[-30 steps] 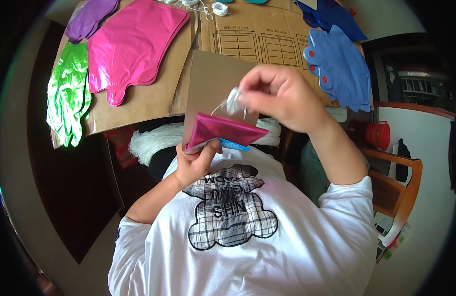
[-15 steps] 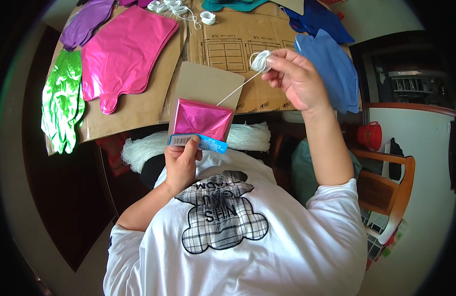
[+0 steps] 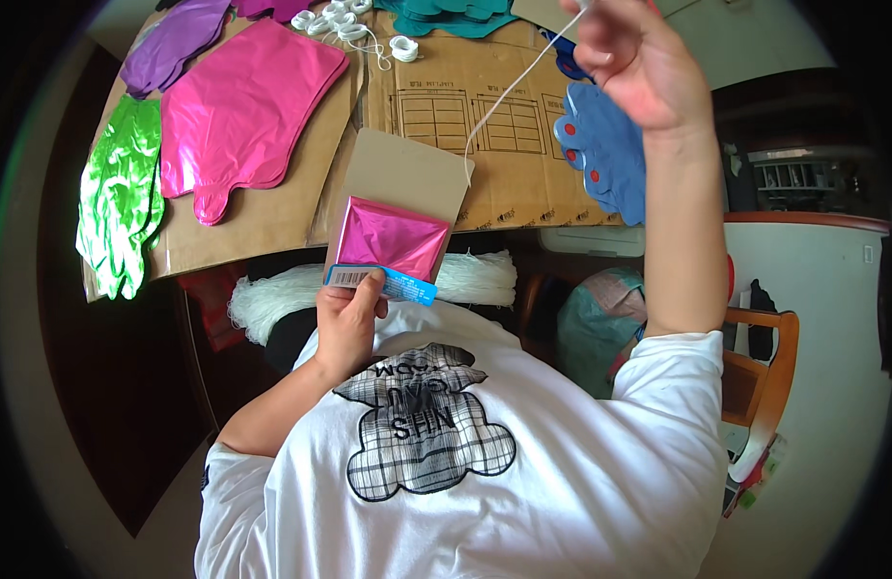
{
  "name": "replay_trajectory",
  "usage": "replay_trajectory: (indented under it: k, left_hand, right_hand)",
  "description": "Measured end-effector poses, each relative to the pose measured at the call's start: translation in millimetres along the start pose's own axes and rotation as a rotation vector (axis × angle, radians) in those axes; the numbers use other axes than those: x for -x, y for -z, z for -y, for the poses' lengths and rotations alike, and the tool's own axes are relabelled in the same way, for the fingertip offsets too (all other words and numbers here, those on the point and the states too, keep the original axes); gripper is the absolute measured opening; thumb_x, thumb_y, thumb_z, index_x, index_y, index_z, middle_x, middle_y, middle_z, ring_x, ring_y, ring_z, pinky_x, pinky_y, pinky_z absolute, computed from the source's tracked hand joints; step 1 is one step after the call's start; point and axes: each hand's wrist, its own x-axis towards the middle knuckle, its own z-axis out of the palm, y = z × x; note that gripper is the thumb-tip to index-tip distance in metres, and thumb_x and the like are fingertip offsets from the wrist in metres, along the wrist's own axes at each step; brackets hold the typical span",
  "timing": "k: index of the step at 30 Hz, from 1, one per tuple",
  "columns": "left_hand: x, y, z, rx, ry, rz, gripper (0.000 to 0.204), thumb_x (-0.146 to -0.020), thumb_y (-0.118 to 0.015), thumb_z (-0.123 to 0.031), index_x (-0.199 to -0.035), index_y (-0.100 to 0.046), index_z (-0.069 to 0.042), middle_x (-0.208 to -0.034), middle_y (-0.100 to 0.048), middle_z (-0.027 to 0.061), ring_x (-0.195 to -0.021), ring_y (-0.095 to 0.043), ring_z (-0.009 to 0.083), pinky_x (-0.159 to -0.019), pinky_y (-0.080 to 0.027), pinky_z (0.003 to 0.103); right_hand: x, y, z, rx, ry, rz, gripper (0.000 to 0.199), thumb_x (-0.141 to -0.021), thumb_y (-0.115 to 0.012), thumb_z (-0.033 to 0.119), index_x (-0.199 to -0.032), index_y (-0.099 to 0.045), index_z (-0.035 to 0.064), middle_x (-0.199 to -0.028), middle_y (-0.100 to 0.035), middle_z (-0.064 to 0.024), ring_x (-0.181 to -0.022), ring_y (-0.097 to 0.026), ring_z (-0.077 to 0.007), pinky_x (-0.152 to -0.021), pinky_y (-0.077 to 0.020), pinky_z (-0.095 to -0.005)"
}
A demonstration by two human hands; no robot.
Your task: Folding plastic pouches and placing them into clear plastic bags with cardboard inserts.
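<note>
One pink foil point(image 3: 393, 234) is already folded at centre, left fingers point(image 3: 373, 281) gripping its card point(image 3: 407, 164), right fingers point(image 3: 600, 60) pinching still-loose white string point(image 3: 505, 95), upper right.

Right hand point(image 3: 649, 72): fingers blurred, cut off with the white cord point(image 3: 512, 89) at the upper edge. Left hand point(image 3: 347, 326): fingers partly hidden behind the card point(image 3: 407, 164). Blue label point(image 3: 410, 287): print illegibly small.

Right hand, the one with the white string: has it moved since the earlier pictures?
Yes. Judged against the printed cardboard, the right hand has moved up the picture and rightward.
</note>
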Motion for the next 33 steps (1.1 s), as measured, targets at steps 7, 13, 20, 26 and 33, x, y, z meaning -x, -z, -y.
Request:
replay_trajectory:
  k: [7, 13, 20, 26, 33]
  left_hand:
    - [-1.3, 0.4, -1.9, 0.02, -0.01, 0.009, 0.018, -0.092, -0.059, -0.017, -0.081, -0.063, -0.004, -0.067, -0.059, 0.0004, -0.056, -0.05, 0.0073, -0.052, -0.038, 0.022]
    - [-3.3, -1.9, -2.1, -0.011, -0.001, 0.037, 0.015, -0.091, -0.06, -0.016, -0.082, -0.062, -0.005, -0.066, -0.057, 0.0003, -0.055, -0.047, 0.0083, -0.051, -0.036, 0.023]
    - [-4.1, 0.3, -1.6, -0.007, 0.0, 0.036, 0.015, -0.091, -0.06, -0.017, -0.082, -0.062, -0.004, -0.068, -0.06, 0.0016, -0.055, -0.047, 0.0086, -0.052, -0.037, 0.023]
    - [-3.7, -4.2, -1.4, 0.021, -0.001, 0.012, 0.015, -0.091, -0.06, -0.017, -0.082, -0.063, -0.004, -0.066, -0.059, 0.0007, -0.054, -0.047, 0.0081, -0.051, -0.036, 0.023]
    - [-5.1, 2.8, -0.7, -0.013, 0.009, 0.074, 0.017, -0.092, -0.059, -0.019, -0.084, -0.062, -0.004, -0.069, -0.059, 0.0002, -0.058, -0.049, 0.0074, -0.053, -0.039, 0.022]
  right_hand:
    - [-14.9, 12.1, 14.0, 0.461, -0.022, 0.168, 0.014, -0.086, -0.062, 0.013, -0.098, -0.062, 0.0053, -0.083, -0.066, -0.0055, -0.066, -0.06, -0.0069, -0.054, -0.0449, -0.0198]
    - [18.6, 56.7, -41.6, 0.984, -0.407, 0.114, 0.01, -0.081, -0.064, 0.01, -0.087, -0.062, 0.0022, -0.075, -0.063, -0.0007, -0.059, -0.055, -0.0043, -0.053, -0.0415, -0.0176]
    - [12.0, 59.1, -49.8, 1.477, -0.563, 0.466, 0.008, -0.075, -0.066, 0.006, -0.078, -0.062, -0.0004, -0.067, -0.062, -0.0051, -0.06, -0.057, -0.0111, -0.054, -0.0449, -0.0258]
    - [8.1, 58.0, -62.9, 1.905, -0.091, 0.726, 0.02, -0.072, -0.065, 0.006, -0.091, -0.061, 0.0019, -0.087, -0.062, -0.0121, -0.063, -0.061, -0.0258, -0.059, -0.0484, -0.0329]
    - [33.6, 73.2, -36.0, 1.505, -0.103, 0.14, 0.026, -0.077, -0.068, 0.015, -0.095, -0.062, -0.0019, -0.076, -0.061, -0.0049, -0.064, -0.058, -0.0122, -0.059, -0.0459, -0.0273]
